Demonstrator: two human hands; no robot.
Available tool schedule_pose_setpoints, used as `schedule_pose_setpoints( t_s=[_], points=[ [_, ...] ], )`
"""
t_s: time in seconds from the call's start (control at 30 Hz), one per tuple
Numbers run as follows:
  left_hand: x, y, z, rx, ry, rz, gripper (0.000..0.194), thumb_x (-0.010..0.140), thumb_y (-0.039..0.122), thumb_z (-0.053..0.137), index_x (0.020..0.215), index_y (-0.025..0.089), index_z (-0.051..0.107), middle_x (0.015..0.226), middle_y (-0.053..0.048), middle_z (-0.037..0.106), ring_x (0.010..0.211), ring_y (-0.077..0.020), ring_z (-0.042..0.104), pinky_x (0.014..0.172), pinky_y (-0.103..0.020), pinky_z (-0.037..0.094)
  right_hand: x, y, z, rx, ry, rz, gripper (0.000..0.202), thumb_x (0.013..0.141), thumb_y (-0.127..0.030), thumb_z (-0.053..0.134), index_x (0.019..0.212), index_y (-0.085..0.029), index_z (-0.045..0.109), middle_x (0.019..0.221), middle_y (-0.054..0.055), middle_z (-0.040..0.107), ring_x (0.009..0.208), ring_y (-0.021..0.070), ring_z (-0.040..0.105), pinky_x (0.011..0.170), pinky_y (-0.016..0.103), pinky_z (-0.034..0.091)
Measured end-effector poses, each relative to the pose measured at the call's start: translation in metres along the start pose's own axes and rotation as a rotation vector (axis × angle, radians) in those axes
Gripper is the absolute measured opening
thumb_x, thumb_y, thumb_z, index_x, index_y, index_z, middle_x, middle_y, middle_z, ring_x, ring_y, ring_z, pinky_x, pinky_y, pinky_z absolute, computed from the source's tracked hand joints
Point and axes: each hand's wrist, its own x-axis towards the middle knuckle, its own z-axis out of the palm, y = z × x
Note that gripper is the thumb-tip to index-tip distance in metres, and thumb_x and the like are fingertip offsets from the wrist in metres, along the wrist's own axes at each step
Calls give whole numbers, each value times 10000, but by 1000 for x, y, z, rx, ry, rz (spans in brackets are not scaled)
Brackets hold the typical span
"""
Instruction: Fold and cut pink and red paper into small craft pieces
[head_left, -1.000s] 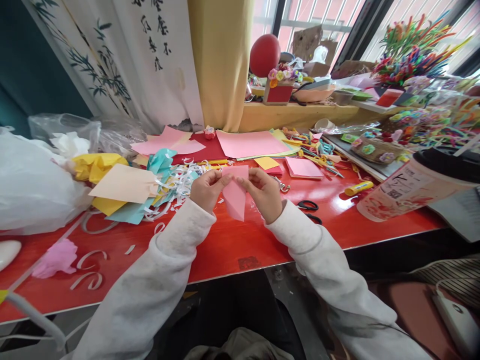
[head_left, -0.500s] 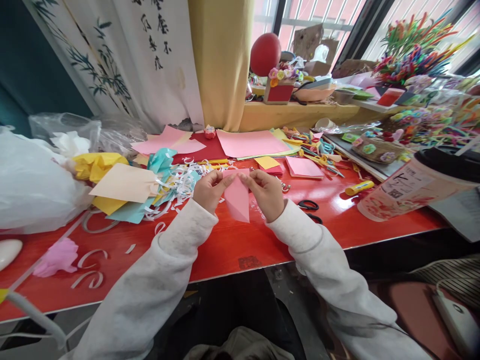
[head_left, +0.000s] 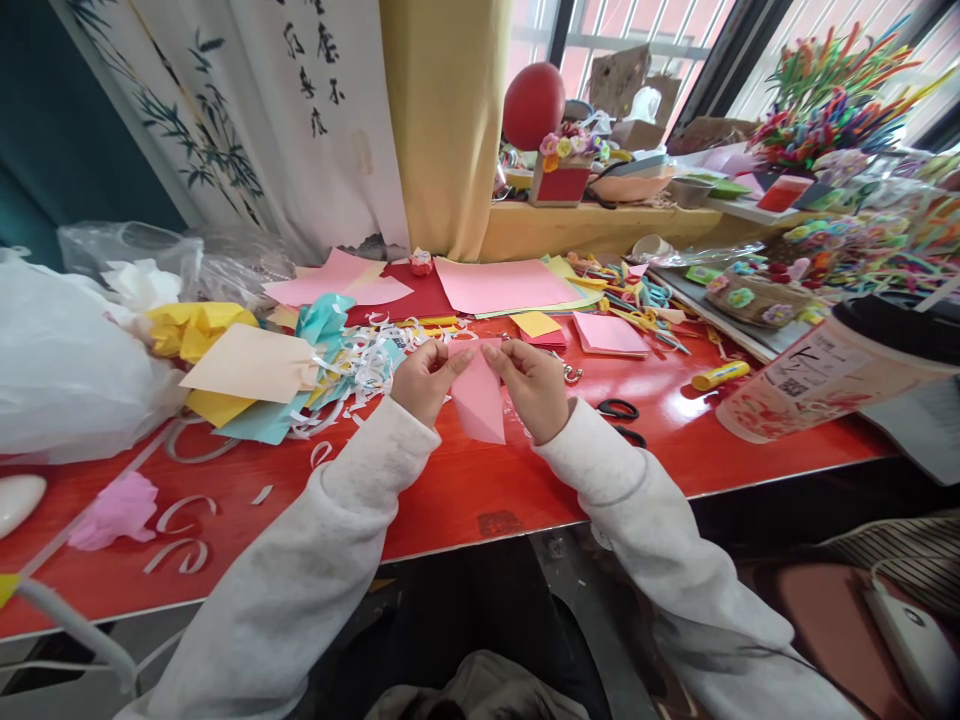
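Note:
Between my two hands is a pink sheet of paper point(head_left: 480, 405), folded and hanging down toward me over the red table point(head_left: 450, 500). Its upper edge is pinched by my left hand point(head_left: 426, 380), thumb against the fingers. On the other side my right hand point(head_left: 536, 385) pinches the same paper, the two thumbs close together near its top. Black-handled scissors point(head_left: 619, 410) lie just right of my right hand, their blades hidden. Beyond the hands are a stack of pink paper squares point(head_left: 609, 335) and a yellow square point(head_left: 535, 324) on red paper.
Shredded white strips point(head_left: 367, 370) and a cream sheet point(head_left: 251, 362) lie to the left, near a white plastic bag point(head_left: 82, 360). A large drink cup point(head_left: 817, 375) and a yellow glue stick point(head_left: 720, 376) stand and lie at right. Large pink sheets point(head_left: 502, 285) lie at the back.
The lower end of the folded pink paper has shifted slightly to the right. My left hand has moved a little the same way; both hands keep their pinch.

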Motion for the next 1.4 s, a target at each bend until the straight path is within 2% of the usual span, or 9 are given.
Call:
schedule_pose_setpoints(
  t_s=[0.2, 0.4, 0.53, 0.67, 0.87, 0.97, 1.07, 1.27, 1.4],
  points=[
    [0, -2, 1, 0, 8, -11, 379, 636, 515, 651, 617, 171, 493, 576, 36, 450, 535, -84, 386, 522, -242, 307, 1, -1, 1, 95, -18, 57, 367, 779, -511, 500, 614, -187, 448, 543, -33, 384, 507, 80, 346, 486, 231, 305],
    [2, -1, -1, -32, 71, -7, 381, 627, 499, 658, 602, 163, 481, 549, 48, 431, 519, -69, 346, 497, -215, 292, 4, 1, 2, 185, -220, 141, 392, 676, -559, 591, 666, -171, 539, 545, -24, 453, 530, 91, 411, 480, 231, 328],
    [0, 3, -2, -24, -70, -25, 338, 675, 484, 623, 682, 149, 582, 594, 29, 491, 567, -79, 413, 545, -212, 339, 6, 6, 0, 182, -162, 162, 412, 674, -560, 594, 630, -156, 527, 545, -23, 435, 526, 81, 386, 475, 225, 313],
    [1, 0, -1, -24, -162, -96, 374, 644, 493, 643, 581, 139, 538, 562, 20, 483, 557, -85, 442, 556, -225, 359, 7, 10, -2, 179, -104, 159, 423, 658, -567, 604, 614, -157, 514, 545, -22, 415, 535, 84, 381, 477, 223, 306],
    [5, -10, 1, 57, -141, -87, 443, 613, 510, 660, 507, 152, 421, 487, 51, 378, 469, -54, 331, 470, -215, 279, 8, 10, -2, 136, -97, 148, 438, 656, -572, 603, 576, -158, 482, 525, -36, 355, 504, 67, 299, 456, 221, 253],
    [4, -11, 0, 26, -210, -130, 406, 635, 522, 636, 575, 140, 512, 525, 27, 471, 492, -74, 435, 518, -231, 371, 9, 12, -3, 154, -84, 161, 444, 663, -577, 593, 585, -156, 477, 517, -46, 330, 491, 59, 269, 447, 218, 237],
    [6, -14, 0, 5, -293, -184, 406, 611, 524, 653, 662, 129, 572, 605, -15, 564, 548, -116, 530, 584, -282, 446, 11, 15, -4, 215, -68, 159, 439, 671, -586, 579, 639, -154, 509, 552, -29, 403, 506, 68, 330, 463, 221, 286],
    [7, -21, 1, 69, -231, -157, 385, 579, 503, 682, 591, 147, 535, 584, -15, 572, 569, -128, 538, 583, -282, 454, 11, 16, -5, 180, -63, 140, 438, 687, -580, 567, 600, -157, 493, 536, -20, 426, 507, 75, 361, 465, 227, 293],
    [6, -17, 1, 73, -308, -163, 387, 626, 524, 634, 660, 141, 584, 642, -36, 601, 601, -142, 557, 621, -301, 456, 13, 16, -6, 150, -31, 154, 432, 690, -552, 586, 562, -164, 447, 504, -38, 390, 474, 61, 320, 442, 224, 243]
  ],
)
